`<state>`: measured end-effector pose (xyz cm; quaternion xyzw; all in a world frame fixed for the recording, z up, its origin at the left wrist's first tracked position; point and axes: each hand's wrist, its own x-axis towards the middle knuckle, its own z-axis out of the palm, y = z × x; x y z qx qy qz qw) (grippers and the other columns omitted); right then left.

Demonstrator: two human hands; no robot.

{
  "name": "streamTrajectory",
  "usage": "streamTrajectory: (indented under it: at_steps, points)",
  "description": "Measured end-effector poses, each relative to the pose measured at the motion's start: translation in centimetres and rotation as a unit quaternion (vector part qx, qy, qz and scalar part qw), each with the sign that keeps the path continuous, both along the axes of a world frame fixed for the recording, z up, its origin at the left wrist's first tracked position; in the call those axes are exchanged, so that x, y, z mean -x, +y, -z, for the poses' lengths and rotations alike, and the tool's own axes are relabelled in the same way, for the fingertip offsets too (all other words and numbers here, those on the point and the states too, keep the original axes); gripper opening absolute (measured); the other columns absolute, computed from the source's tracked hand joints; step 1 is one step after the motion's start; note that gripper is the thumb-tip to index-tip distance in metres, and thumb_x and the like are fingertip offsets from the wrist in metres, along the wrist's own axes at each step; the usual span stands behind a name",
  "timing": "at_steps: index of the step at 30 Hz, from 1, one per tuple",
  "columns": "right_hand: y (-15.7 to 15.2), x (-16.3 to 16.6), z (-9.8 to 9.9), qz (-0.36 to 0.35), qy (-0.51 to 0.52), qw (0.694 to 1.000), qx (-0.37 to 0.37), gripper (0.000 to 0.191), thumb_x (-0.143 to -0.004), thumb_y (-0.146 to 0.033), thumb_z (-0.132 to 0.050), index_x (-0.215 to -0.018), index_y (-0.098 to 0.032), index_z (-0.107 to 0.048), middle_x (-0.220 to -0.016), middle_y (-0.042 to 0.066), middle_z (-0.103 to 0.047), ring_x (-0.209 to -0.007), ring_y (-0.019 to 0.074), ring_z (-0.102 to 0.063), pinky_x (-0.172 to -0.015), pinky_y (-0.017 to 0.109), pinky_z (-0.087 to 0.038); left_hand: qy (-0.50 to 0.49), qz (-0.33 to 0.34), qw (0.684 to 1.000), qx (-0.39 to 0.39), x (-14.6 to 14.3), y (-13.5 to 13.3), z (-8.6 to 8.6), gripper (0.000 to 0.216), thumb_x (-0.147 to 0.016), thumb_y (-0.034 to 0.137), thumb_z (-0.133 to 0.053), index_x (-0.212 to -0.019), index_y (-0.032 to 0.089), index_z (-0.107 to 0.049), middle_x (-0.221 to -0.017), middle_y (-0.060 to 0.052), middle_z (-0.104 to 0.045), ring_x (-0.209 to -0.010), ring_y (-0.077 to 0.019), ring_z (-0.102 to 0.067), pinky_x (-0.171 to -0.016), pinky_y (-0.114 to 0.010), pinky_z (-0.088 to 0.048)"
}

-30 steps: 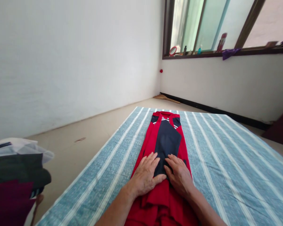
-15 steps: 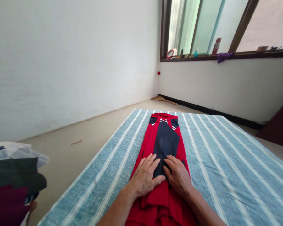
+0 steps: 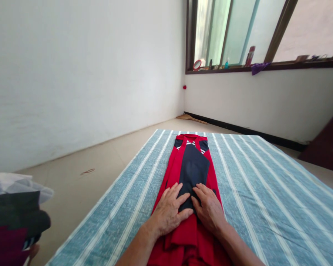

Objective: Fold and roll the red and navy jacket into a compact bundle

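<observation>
A red and navy garment with white stripes near its collar lies folded into a long narrow strip on the striped blue cloth. My left hand rests palm down on its left side, fingers spread. On the right side my right hand lies flat in the same way, its thumb angled toward the left one. Neither hand grips anything. Nearer to me, below the hands, the red fabric is bunched in loose layers, partly covered by my forearms.
A stack of folded clothes stands at the lower left, beside the cloth-covered surface. A window sill holds a mirror, a red bottle and a purple cloth. A thin loop lies on the floor.
My left hand's fingers have spread slightly wider on the garment. The view has shifted a little; the garment and right hand stay nearly in place.
</observation>
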<state>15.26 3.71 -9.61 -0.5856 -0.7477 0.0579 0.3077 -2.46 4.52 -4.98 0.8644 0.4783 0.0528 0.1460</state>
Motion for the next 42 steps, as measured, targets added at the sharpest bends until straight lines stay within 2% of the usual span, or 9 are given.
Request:
streamTrajectory:
  at_steps: [11,16,19,23,27,30,37,42]
  points:
    - [0.1,0.2,0.0,0.022,-0.01,1.0,0.007,0.029,-0.088,-0.025,-0.05,-0.114,-0.02,-0.062,-0.126,0.01,-0.058,-0.122,0.0257,-0.048,-0.103,0.041,-0.034,-0.02,0.001,1.0,-0.006,0.2,0.3,0.3,0.05,-0.086,0.047,-0.055,-0.133,0.027,-0.051,-0.15,-0.012,-0.031,-0.138,-0.0305,-0.023,-0.11,-0.053,-0.02]
    - [0.2,0.2,-0.1,0.018,-0.014,1.0,0.019,0.029,-0.088,-0.025,-0.049,-0.113,-0.021,-0.062,-0.127,0.009,-0.057,-0.122,0.0255,-0.047,-0.102,0.041,-0.035,-0.028,0.004,1.0,0.004,0.4,0.9,-0.6,0.052,-0.083,0.044,-0.06,-0.129,0.021,-0.054,-0.146,-0.014,-0.036,-0.136,-0.0301,-0.029,-0.109,-0.048,-0.026]
    - [0.2,0.2,-0.2,0.018,-0.014,0.999,0.026,0.031,-0.088,-0.025,-0.048,-0.115,-0.02,-0.061,-0.128,0.009,-0.056,-0.122,0.0258,-0.046,-0.103,0.041,-0.034,-0.018,0.006,1.0,-0.017,-0.3,1.8,-1.5,0.046,-0.086,0.035,-0.056,-0.128,0.016,-0.054,-0.143,-0.015,-0.041,-0.133,-0.027,-0.035,-0.109,-0.042,-0.029]
    - [0.1,0.3,-0.6,0.018,-0.01,0.999,0.041,0.033,-0.088,-0.027,-0.049,-0.118,-0.018,-0.06,-0.128,0.011,-0.055,-0.122,0.0272,-0.046,-0.103,0.042,-0.033,0.028,-0.001,0.998,-0.049,-2.9,4.4,-1.9,0.039,-0.089,0.023,-0.046,-0.126,0.013,-0.054,-0.141,-0.015,-0.044,-0.132,-0.0248,-0.037,-0.109,-0.039,-0.03]
    - [0.0,0.4,-1.2,0.006,0.0,0.999,0.038,0.033,-0.087,-0.028,-0.05,-0.118,-0.02,-0.059,-0.125,0.01,-0.057,-0.12,0.0263,-0.047,-0.103,0.041,-0.034,0.048,-0.012,0.997,-0.051,-5.6,7.2,-0.8,0.042,-0.091,0.021,-0.039,-0.131,0.011,-0.047,-0.144,-0.015,-0.039,-0.136,-0.0243,-0.03,-0.109,-0.04,-0.03]
    - [0.1,0.5,-1.4,0.005,0.008,1.0,0.028,0.031,-0.087,-0.027,-0.05,-0.115,-0.02,-0.06,-0.123,0.009,-0.058,-0.12,0.0262,-0.047,-0.103,0.041,-0.032,0.059,-0.017,0.997,-0.045,-6.5,8.4,0.3,0.045,-0.093,0.024,-0.038,-0.136,0.012,-0.042,-0.148,-0.013,-0.034,-0.138,-0.0239,-0.024,-0.111,-0.043,-0.026]
    - [0.1,0.6,-1.4,0.01,0.031,0.999,0.004,0.027,-0.083,-0.023,-0.052,-0.108,-0.018,-0.063,-0.113,0.009,-0.062,-0.116,0.0266,-0.049,-0.1,0.041,-0.034,0.067,-0.023,0.996,-0.053,-6.1,8.7,1.9,0.049,-0.093,0.03,-0.037,-0.14,0.016,-0.037,-0.151,-0.01,-0.026,-0.14,-0.0221,-0.017,-0.112,-0.047,-0.02]
    - [0.5,0.2,-1.5,-0.011,0.111,0.994,0.004,0.017,-0.082,-0.019,-0.05,-0.088,-0.021,-0.065,-0.097,0.007,-0.065,-0.097,0.0217,-0.057,-0.089,0.033,-0.042,0.065,-0.021,0.995,-0.074,-6.1,8.5,2.3,0.048,-0.094,0.031,-0.036,-0.14,0.015,-0.037,-0.151,-0.011,-0.028,-0.14,-0.0219,-0.019,-0.111,-0.047,-0.021]
